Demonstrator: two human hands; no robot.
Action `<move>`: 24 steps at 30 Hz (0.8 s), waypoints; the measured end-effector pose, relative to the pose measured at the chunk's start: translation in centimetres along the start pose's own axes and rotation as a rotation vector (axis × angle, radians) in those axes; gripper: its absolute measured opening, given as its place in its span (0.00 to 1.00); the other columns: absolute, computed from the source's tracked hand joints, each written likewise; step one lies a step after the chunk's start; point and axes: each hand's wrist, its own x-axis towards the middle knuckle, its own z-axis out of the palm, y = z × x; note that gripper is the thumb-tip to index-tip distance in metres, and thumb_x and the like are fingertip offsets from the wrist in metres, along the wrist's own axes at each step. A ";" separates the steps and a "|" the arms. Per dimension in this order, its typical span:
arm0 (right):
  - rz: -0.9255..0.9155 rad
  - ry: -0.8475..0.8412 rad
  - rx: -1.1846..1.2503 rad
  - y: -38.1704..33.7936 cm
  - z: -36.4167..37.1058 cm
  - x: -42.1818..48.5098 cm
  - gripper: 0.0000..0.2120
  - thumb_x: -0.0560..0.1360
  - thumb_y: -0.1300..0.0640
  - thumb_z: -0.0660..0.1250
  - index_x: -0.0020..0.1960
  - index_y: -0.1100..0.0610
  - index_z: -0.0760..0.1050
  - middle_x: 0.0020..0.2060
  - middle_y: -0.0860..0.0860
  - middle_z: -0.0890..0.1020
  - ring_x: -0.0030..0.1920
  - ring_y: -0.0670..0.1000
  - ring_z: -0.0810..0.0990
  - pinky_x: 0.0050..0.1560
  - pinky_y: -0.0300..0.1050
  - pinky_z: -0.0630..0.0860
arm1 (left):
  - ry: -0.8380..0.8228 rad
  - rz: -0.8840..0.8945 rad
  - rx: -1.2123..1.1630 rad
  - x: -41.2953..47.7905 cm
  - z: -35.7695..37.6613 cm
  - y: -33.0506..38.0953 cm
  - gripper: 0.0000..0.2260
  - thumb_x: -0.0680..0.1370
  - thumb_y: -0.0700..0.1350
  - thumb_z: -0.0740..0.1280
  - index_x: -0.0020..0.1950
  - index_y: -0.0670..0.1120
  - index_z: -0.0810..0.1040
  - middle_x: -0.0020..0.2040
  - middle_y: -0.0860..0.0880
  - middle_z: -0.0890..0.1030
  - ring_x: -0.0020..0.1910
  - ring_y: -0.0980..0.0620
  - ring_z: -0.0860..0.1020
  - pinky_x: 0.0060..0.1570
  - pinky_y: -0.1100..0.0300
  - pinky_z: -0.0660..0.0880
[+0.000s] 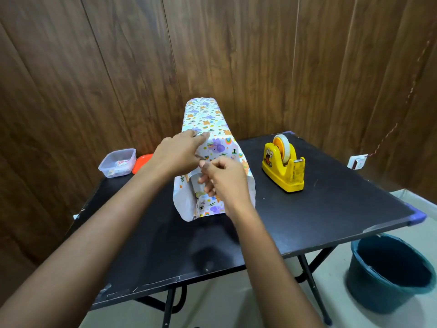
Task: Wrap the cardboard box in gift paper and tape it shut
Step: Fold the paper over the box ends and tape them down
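Box point(206, 116), in paper point(220, 147), lies with its long axis straight away from both hands, open near end below them; left hand point(176, 156), fingers straight, presses the top seam, while right hand point(224, 178), just beside it, pinches a small strip point(201, 158), probably tape.

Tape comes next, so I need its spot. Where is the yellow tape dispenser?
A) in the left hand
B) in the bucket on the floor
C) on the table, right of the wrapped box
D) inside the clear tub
C: the yellow tape dispenser stands on the black table, to the right of the wrapped box and apart from it.
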 end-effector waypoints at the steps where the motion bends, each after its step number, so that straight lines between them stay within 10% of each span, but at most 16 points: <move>1: -0.047 -0.003 0.009 -1.3 -1.0 0.0 0.12 0.77 0.59 0.66 0.35 0.58 0.71 0.28 0.54 0.78 0.21 0.47 0.71 0.23 0.36 0.66 | -0.003 -0.008 -0.059 0.3 -0.5 0.3 0.26 0.78 0.49 0.62 0.76 0.52 0.58 0.72 0.48 0.65 0.68 0.46 0.67 0.59 0.52 0.67; 6: -0.157 0.330 -0.143 -2.9 -9.3 2.9 0.09 0.75 0.60 0.65 0.37 0.61 0.73 0.28 0.54 0.78 0.24 0.48 0.71 0.25 0.39 0.67 | 0.136 0.031 -0.269 2.0 -1.8 2.8 0.19 0.80 0.45 0.60 0.71 0.48 0.68 0.69 0.48 0.70 0.66 0.47 0.70 0.61 0.51 0.69; 9: 0.015 0.507 -0.568 0.9 -15.1 7.5 0.09 0.73 0.56 0.64 0.41 0.62 0.76 0.39 0.56 0.80 0.43 0.58 0.79 0.39 0.47 0.71 | 0.192 0.122 -0.392 3.3 -1.7 6.2 0.16 0.79 0.43 0.61 0.67 0.47 0.73 0.63 0.48 0.75 0.62 0.47 0.72 0.59 0.53 0.70; 15: 0.341 0.299 -0.813 3.9 -20.1 14.0 0.15 0.77 0.51 0.64 0.51 0.64 0.77 0.47 0.56 0.78 0.55 0.59 0.76 0.47 0.46 0.70 | 0.060 0.213 -0.471 7.0 0.5 12.8 0.15 0.79 0.43 0.60 0.65 0.48 0.74 0.60 0.49 0.77 0.60 0.48 0.75 0.56 0.52 0.73; 19: 0.453 0.185 -0.614 2.9 -20.2 14.5 0.18 0.75 0.60 0.69 0.61 0.68 0.74 0.57 0.57 0.78 0.60 0.57 0.76 0.50 0.47 0.70 | 0.006 0.162 -0.499 8.4 1.8 14.8 0.16 0.78 0.42 0.59 0.65 0.50 0.74 0.59 0.50 0.79 0.58 0.49 0.76 0.52 0.55 0.74; 24: 0.378 0.305 -0.346 1.4 -20.4 14.5 0.02 0.70 0.67 0.69 0.43 0.64 0.78 0.41 0.55 0.78 0.44 0.53 0.76 0.39 0.43 0.70 | 0.024 0.143 -0.577 9.3 2.2 14.9 0.14 0.79 0.44 0.60 0.64 0.49 0.75 0.57 0.51 0.80 0.57 0.49 0.77 0.53 0.53 0.75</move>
